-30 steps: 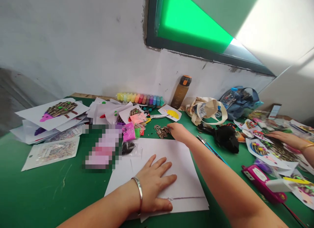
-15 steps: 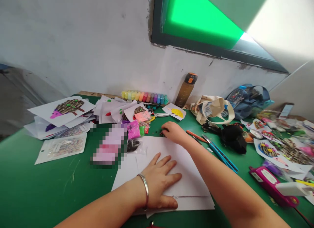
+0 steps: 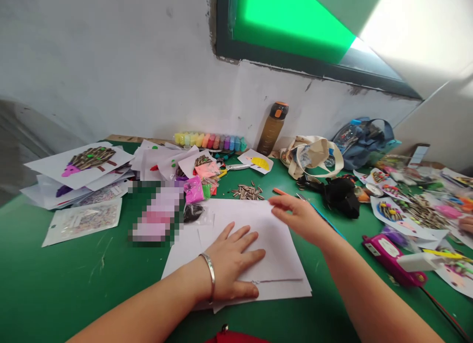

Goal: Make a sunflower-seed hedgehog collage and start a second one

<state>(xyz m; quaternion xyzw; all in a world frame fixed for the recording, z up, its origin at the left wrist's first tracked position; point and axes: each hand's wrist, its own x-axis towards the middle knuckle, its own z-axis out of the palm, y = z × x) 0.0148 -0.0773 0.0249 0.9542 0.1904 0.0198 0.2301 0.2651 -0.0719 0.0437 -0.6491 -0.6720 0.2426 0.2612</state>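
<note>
Has a scuffed wall [image 3: 111, 67], far left. Glows green through the window [image 3: 288, 25], far right. Includes a green table [image 3: 55, 279], near.

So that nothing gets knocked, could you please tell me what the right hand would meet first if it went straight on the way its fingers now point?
The right hand would probably meet the pile of seeds first, though the hand's height above the table is hard to judge.

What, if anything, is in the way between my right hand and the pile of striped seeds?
Nothing visible blocks it: the seed pile lies just ahead and left of your right hand, past the edge of the white paper. The orange stick sits right of the pile, off the direct line.
</note>
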